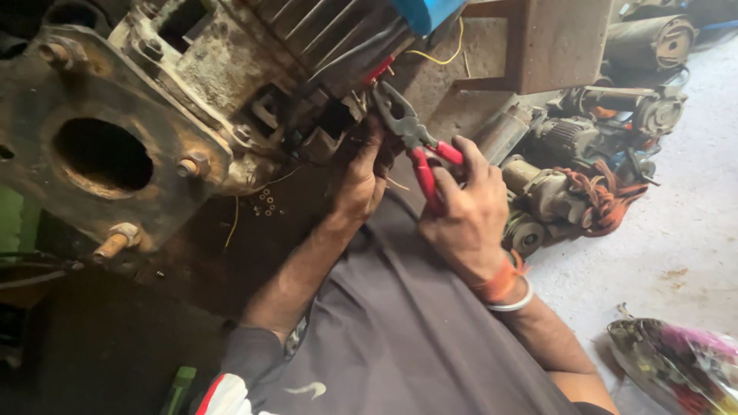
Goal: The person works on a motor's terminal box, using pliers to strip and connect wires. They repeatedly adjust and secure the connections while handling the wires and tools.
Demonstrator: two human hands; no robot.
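My right hand (463,209) grips red-handled pliers (415,146), their grey jaws pointing up at the wiring under a big, grimy motor housing (192,84). My left hand (361,173) reaches up beside the pliers, fingers pressed into the terminal area of the motor where red and yellow wires (438,58) hang. What the left fingers hold is hidden by dirt and shadow. An orange thread and a white bangle circle my right wrist. A rusty flange plate (100,146) with a round hole and studs faces me at the left.
Several old motors and an orange coil of cord (607,200) lie piled at the right on the concrete floor. A plastic bag of small items (676,365) sits at the lower right. Small washers (265,204) lie on the dark bench under the motor.
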